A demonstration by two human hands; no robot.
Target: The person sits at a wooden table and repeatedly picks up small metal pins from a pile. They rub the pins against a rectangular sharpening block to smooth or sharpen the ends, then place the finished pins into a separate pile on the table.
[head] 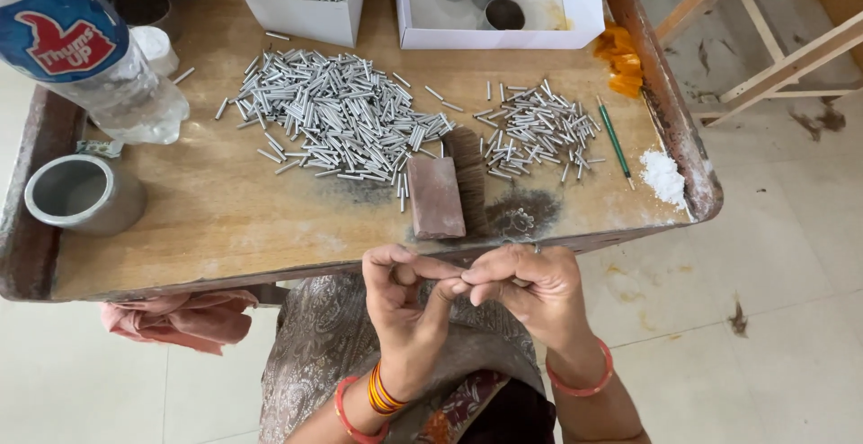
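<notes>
We are pinching our left hand (406, 293) and right hand (526, 289) together on something too small to make out, just off the wooden table (225, 219), and reaching to the big tube pile (337, 111) seems due next.

A worn wooden tray-table (225, 219) carries two heaps of small metal tubes (337, 111), a brick-like block (436, 197), two white boxes (310, 13), a steel cup (81, 194), a plastic bottle (90, 48) and what may be white powder (663, 176).

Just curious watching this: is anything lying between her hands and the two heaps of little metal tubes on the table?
Yes. A reddish block with a dark brush beside it lies near the table edge, between both hands and the metal tubes.
</notes>
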